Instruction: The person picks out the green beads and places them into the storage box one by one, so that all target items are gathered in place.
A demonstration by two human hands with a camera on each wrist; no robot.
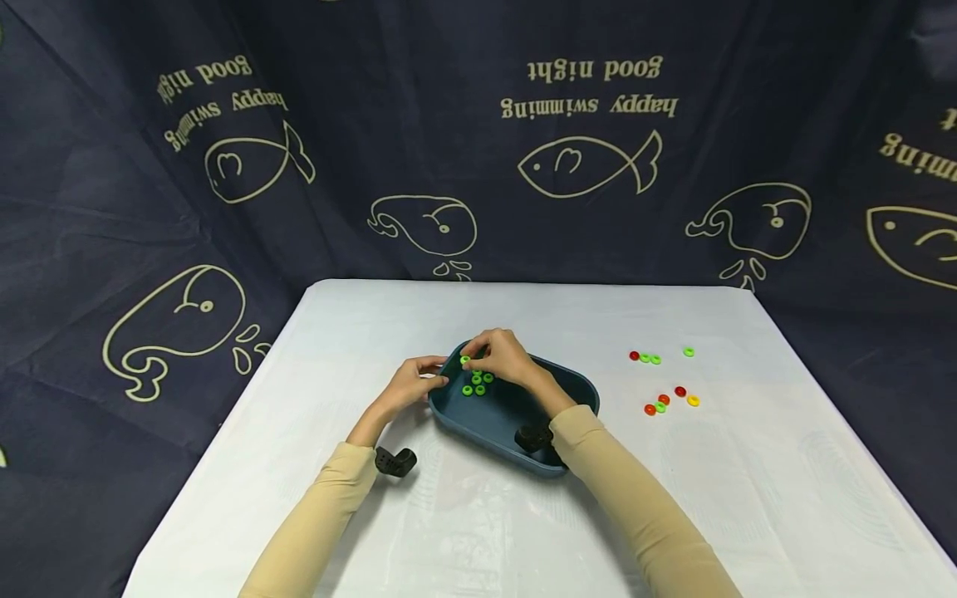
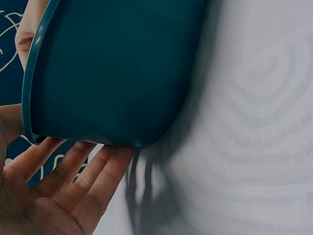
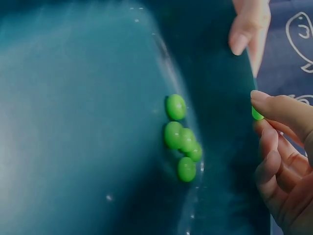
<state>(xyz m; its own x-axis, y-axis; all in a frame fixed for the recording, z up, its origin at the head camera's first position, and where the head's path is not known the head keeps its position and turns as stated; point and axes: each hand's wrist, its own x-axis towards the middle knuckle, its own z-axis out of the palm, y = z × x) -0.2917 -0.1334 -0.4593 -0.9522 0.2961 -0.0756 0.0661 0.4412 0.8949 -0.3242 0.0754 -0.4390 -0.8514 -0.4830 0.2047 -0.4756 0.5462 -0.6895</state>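
Note:
My left hand (image 1: 409, 384) holds a dark blue-green plastic tray (image 1: 478, 438) by its left end. Its thumb lies over the rim, and in the left wrist view the fingers (image 2: 73, 186) touch the outer wall. Above that same end of the tray, my right hand (image 1: 503, 359) pinches a small green ring (image 3: 257, 113) between thumb and fingertips. Several more green rings (image 1: 477, 379) lie on the tray floor below it; the right wrist view shows them bunched near the end wall.
To the right of the tray, loose rings lie on the white table (image 1: 748, 498): red (image 1: 634, 355), green (image 1: 689, 352), orange-red (image 1: 650, 409) and yellow (image 1: 694, 400). A dark curtain (image 1: 449, 108) printed with fish and whales hangs behind. Black wrist cameras (image 1: 396, 462) sit on both wrists.

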